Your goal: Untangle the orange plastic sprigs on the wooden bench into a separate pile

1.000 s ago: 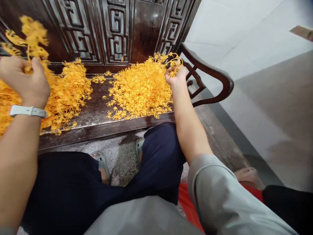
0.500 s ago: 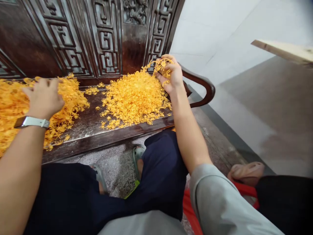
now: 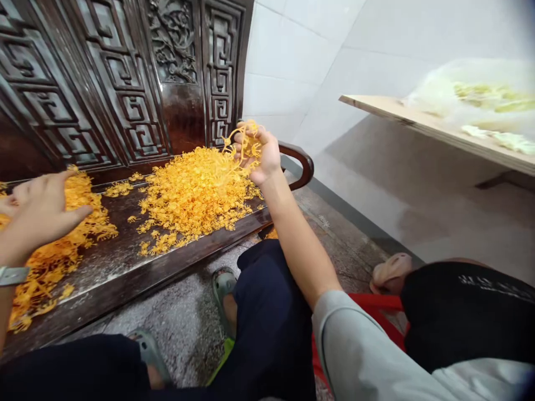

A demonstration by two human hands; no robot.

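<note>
My right hand [image 3: 266, 157] is raised over the right end of the bench, its fingers curled around a few small yellow-orange plastic pieces [image 3: 249, 146] with thin curved prongs, some on a stringy strand. Just below and left of it lies a heap of the same small pieces [image 3: 196, 192]. At the left edge my left hand [image 3: 44, 209], with a watch strap [image 3: 12, 275] at the wrist, hovers over or rests on a second pile [image 3: 62, 250]; its fingers are stretched out, thumb apart. Whether its fingertips touch the pile I cannot tell.
The dark wooden bench [image 3: 121, 278] has a carved back [image 3: 184, 117] and a curved armrest [image 3: 307, 167]. On the right a wooden shelf [image 3: 376, 106] juts out, carrying a plastic bag [image 3: 443, 83]. Another person's leg [image 3: 463, 312] and a red stool [image 3: 380, 303] are at the lower right.
The view has swung right, bringing more of the shelf and its bag into sight. My right hand still holds the yellow pieces; my left hand has turned, with its thumb spread.
</note>
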